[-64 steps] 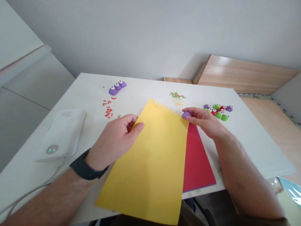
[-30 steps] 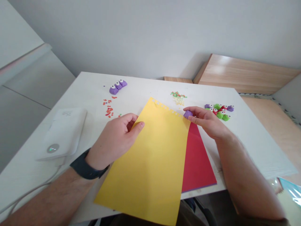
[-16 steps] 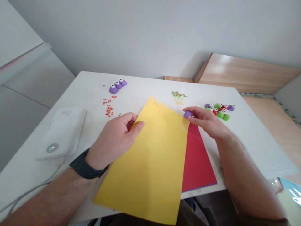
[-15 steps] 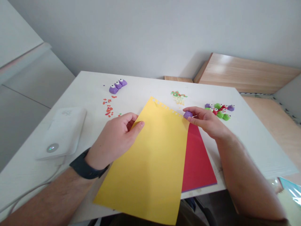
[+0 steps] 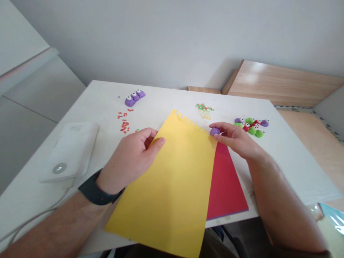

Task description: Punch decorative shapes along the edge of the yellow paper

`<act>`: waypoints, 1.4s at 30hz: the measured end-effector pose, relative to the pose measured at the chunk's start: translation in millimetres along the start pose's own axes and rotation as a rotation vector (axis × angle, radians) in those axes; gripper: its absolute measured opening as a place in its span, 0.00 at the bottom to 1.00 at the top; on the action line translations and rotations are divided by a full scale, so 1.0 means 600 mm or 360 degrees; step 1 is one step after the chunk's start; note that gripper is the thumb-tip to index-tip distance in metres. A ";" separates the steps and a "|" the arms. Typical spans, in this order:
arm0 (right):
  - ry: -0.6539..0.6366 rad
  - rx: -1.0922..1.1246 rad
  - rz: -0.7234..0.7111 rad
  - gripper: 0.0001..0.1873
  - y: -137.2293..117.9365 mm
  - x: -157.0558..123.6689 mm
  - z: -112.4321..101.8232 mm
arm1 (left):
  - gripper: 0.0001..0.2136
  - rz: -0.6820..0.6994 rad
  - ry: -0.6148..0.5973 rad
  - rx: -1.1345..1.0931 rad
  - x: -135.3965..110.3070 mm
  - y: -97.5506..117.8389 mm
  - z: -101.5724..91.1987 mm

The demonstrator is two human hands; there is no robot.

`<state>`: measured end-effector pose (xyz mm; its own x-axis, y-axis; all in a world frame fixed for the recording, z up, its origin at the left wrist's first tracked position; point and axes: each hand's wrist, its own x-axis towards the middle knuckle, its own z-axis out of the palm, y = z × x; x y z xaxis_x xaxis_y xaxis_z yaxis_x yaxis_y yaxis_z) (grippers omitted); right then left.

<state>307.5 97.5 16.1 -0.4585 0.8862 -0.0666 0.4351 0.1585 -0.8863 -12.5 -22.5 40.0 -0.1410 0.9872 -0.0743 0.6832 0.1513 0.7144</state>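
Note:
My left hand (image 5: 131, 158) grips the left edge of a yellow paper sheet (image 5: 166, 193), thumb on top. The sheet has a perforated top edge and lies over a red paper sheet (image 5: 225, 186), hiding part of it. My right hand (image 5: 236, 140) pinches a small purple clay piece (image 5: 215, 131) between thumb and fingers, right at the yellow sheet's top right edge. Beyond that hand lies a cluster of purple, green and red clay pieces with googly eyes (image 5: 251, 126). A purple clay caterpillar with eyes (image 5: 133, 98) sits at the far left.
Red clay crumbs (image 5: 123, 123) and a heap of green, red and pale bits (image 5: 204, 111) lie on the white table (image 5: 236, 111). A white corded device (image 5: 70, 150) stands at the left. A wooden board (image 5: 279, 84) stands behind the table.
The yellow sheet has turned slightly, its bottom corner swinging left under my left hand. My right hand still pinches the purple piece. The view has shifted a little.

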 end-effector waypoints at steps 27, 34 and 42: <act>-0.0077 0.0105 0.0024 0.22 -0.004 -0.001 0.005 | 0.14 -0.0057 0.0030 -0.0011 0.000 0.005 -0.005; -0.0034 0.0319 0.0013 0.22 -0.008 0.001 0.011 | 0.15 -0.0046 0.0045 -0.0026 0.001 0.004 -0.004; -0.0064 0.0401 0.0063 0.25 -0.002 0.002 0.012 | 0.15 -0.0069 -0.0015 -0.0093 -0.002 0.005 -0.004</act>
<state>300.7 95.1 13.6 -0.4776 0.8707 -0.1170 0.2489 0.0065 -0.9685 -12.0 -23.5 44.1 -0.1629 0.9802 -0.1123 0.6337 0.1912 0.7496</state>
